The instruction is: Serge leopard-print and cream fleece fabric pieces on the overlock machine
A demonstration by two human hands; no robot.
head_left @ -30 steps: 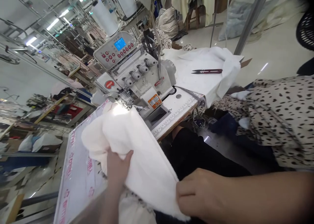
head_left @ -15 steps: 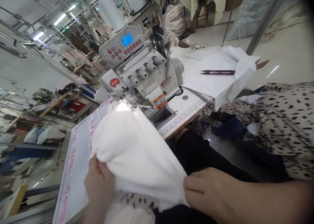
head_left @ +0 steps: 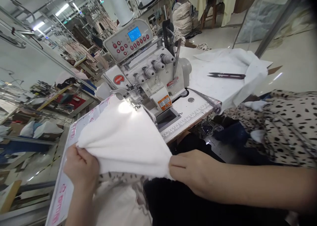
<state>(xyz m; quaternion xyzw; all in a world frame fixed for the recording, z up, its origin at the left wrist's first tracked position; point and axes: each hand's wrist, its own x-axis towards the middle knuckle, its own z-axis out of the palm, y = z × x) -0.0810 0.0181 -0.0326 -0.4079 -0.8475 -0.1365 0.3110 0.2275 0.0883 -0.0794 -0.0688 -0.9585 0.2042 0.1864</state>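
Note:
A piece of white fleecy fabric (head_left: 126, 140) stretches from under the needle area of the overlock sewing machine (head_left: 151, 74) toward me. My left hand (head_left: 83, 168) pinches its left edge, and my right hand (head_left: 190, 173) grips its near right corner. Between the two hands the cloth is pulled fairly taut, with creases running from the left grip. Spotted fabric (head_left: 119, 177) shows below its near edge, above pale cloth hanging lower down. The machine's lamp lights the cloth near the presser foot.
Thread snips (head_left: 226, 75) lie on white cloth (head_left: 210, 62) right of the machine. Spotted fabric (head_left: 292, 120) is heaped at the right. A ruler-marked table edge (head_left: 190, 117) borders the machine, and a metal post (head_left: 274, 24) slants beyond.
My left hand has moved left and slightly up with the fabric edge. My right hand has moved left and up. The fabric is flatter and more stretched; the view has shifted slightly.

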